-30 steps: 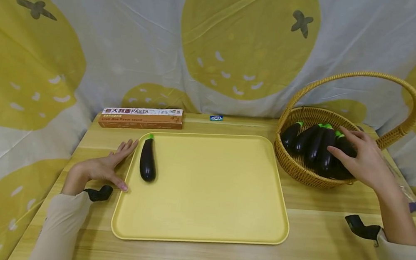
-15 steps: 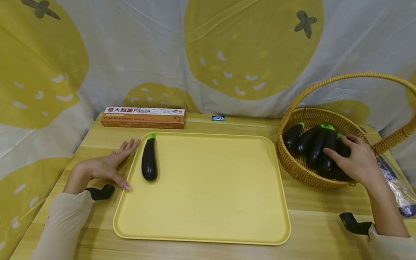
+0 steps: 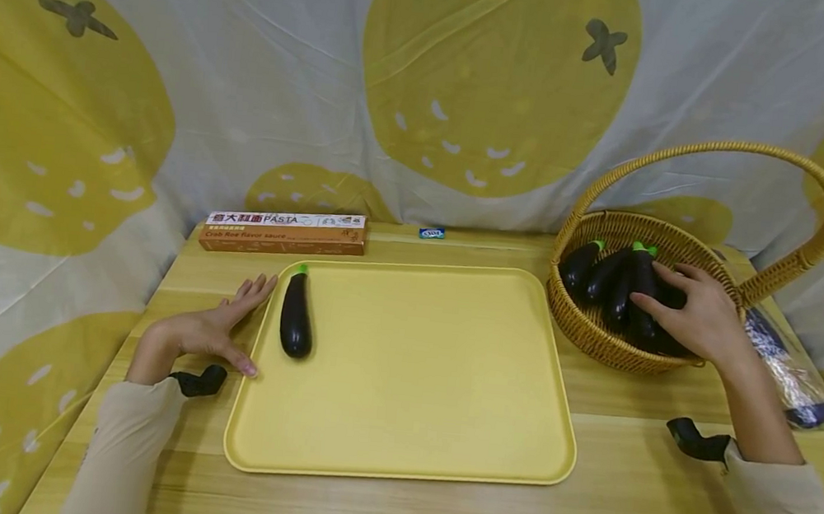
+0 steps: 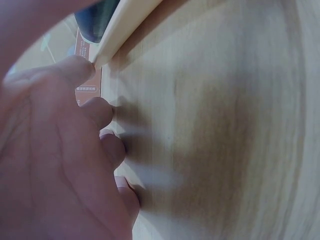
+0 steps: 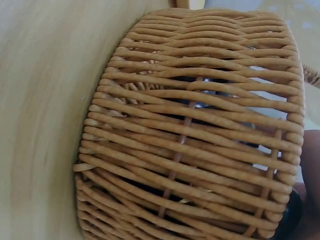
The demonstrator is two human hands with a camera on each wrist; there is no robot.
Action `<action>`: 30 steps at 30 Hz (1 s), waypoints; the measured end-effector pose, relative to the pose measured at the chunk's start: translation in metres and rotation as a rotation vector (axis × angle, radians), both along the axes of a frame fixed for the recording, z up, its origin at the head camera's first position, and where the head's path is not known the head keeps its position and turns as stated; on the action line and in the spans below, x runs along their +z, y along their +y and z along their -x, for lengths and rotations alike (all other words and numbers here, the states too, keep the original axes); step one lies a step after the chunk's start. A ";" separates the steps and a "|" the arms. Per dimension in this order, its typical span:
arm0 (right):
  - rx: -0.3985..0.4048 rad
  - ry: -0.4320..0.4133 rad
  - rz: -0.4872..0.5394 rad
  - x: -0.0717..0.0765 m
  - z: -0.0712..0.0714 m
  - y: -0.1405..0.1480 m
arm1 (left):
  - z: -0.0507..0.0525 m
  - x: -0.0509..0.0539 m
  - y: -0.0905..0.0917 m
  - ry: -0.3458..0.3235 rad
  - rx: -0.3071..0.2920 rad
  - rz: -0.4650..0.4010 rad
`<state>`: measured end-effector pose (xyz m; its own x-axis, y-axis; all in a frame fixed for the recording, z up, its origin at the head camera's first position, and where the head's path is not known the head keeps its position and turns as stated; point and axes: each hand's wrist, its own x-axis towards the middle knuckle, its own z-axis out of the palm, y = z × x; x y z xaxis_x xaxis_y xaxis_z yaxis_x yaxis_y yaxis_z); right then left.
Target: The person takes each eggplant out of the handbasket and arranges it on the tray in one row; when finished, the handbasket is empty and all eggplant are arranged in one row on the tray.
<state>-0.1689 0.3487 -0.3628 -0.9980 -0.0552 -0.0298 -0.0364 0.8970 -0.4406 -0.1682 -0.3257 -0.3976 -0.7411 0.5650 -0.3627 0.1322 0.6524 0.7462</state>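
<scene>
My left hand rests at the left edge of the yellow tray, fingers spread, thumb on the rim. In the left wrist view the fingers rest against the tabletop beside the tray. One dark purple eggplant with a green stem end lies on the tray's left side. On the right, my right hand reaches into the wicker basket and grips an eggplant between thumb and fingers, its far side hidden. Several other eggplants lie beside it. The right wrist view mostly shows the basket's woven wall.
A pasta box lies behind the tray at the left, and a small blue packet at the back. The basket's tall handle arches above the right hand. A clear plastic bag lies right of the basket.
My right hand has moved left and lower among the eggplants, its thumb and fingers closing round one. The eggplants there have shifted slightly. The left hand stays in place on the tray's edge.
</scene>
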 end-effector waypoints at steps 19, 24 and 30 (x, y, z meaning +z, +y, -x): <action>0.184 0.161 -0.140 0.003 0.004 -0.015 | 0.000 -0.002 -0.001 0.001 0.002 -0.001; 0.182 0.156 -0.093 0.004 0.008 -0.023 | 0.001 -0.002 -0.001 0.000 0.004 0.005; 0.134 0.085 -0.032 0.005 0.015 -0.029 | 0.000 -0.002 -0.001 0.007 0.005 0.012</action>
